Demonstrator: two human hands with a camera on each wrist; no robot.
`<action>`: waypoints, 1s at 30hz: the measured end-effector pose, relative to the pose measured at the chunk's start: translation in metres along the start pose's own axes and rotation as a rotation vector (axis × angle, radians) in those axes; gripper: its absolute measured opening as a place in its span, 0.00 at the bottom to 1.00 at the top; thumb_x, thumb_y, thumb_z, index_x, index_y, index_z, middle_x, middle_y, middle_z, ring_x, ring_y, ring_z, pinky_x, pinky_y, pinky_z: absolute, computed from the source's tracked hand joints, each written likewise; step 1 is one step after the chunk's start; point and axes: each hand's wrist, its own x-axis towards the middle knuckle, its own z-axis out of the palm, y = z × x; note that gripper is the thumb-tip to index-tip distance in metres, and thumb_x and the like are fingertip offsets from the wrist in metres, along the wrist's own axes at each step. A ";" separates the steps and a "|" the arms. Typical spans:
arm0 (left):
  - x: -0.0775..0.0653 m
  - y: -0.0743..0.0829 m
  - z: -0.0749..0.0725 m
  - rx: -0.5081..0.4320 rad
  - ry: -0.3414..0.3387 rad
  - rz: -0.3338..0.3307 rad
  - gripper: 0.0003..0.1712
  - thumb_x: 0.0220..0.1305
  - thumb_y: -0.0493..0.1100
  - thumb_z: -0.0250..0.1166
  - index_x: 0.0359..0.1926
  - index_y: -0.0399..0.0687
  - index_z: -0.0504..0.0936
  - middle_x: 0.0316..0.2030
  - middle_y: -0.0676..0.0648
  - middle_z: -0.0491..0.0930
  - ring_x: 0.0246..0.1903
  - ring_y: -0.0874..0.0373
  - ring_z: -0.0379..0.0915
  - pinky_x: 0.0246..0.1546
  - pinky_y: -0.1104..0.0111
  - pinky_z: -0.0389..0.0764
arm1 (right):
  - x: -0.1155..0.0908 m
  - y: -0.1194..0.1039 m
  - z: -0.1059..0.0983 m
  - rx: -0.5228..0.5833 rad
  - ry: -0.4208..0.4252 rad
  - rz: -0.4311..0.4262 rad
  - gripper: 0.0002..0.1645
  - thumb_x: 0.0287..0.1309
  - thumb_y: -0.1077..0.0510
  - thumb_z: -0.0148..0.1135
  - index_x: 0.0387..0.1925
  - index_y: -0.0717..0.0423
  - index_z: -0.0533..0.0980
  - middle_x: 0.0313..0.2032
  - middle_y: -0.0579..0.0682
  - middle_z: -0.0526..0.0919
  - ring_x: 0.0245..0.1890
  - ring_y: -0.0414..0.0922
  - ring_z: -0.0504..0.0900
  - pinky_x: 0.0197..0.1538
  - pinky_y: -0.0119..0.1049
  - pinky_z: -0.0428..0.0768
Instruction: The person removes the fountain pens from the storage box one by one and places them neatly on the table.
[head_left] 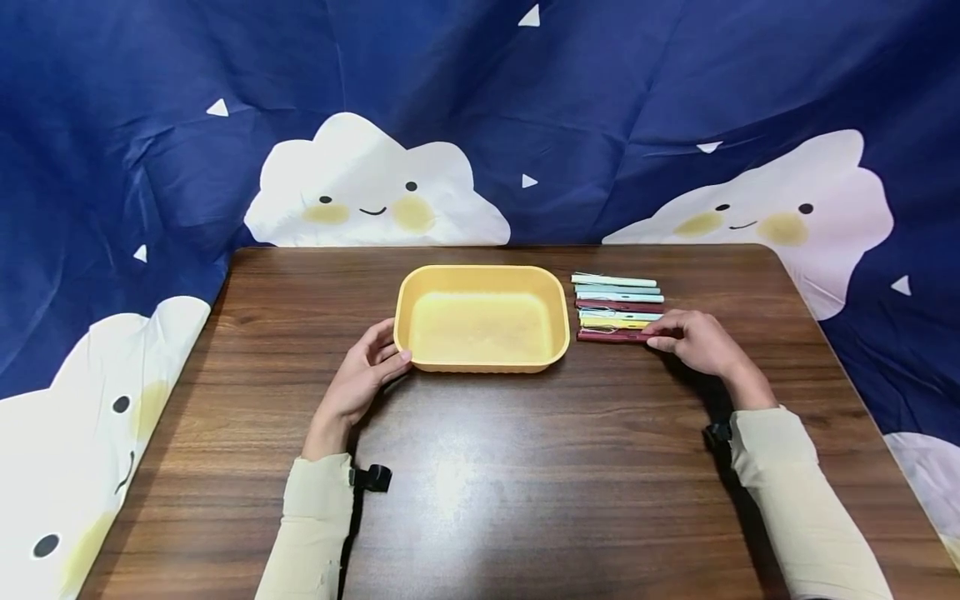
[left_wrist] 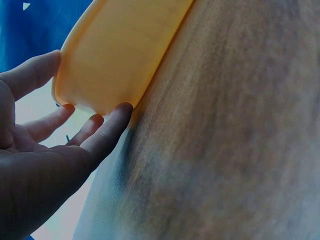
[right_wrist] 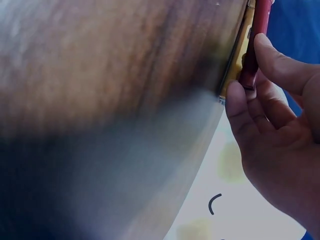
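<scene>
A yellow plastic basket stands on the table. My left hand is at its left end, fingertips and thumb touching the outside of the wall near the front corner; the left wrist view shows the fingers only lightly bent. To the right of the basket, several pens lie side by side in a column, among them a yellow pen and pale green and blue ones. The nearest is a dark red pen. My right hand pinches its right end between thumb and fingers, also seen in the right wrist view.
The brown wooden table carries the basket and pens near its far edge. Behind it hangs a dark blue cloth with white clouds. Each wrist wears a black strap mount.
</scene>
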 end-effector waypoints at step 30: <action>0.001 -0.002 -0.001 0.003 0.004 -0.005 0.39 0.69 0.28 0.62 0.76 0.35 0.55 0.70 0.31 0.61 0.67 0.38 0.63 0.56 0.65 0.80 | 0.001 0.000 0.001 -0.029 0.019 0.110 0.06 0.57 0.66 0.72 0.38 0.64 0.86 0.41 0.65 0.86 0.45 0.61 0.82 0.50 0.59 0.77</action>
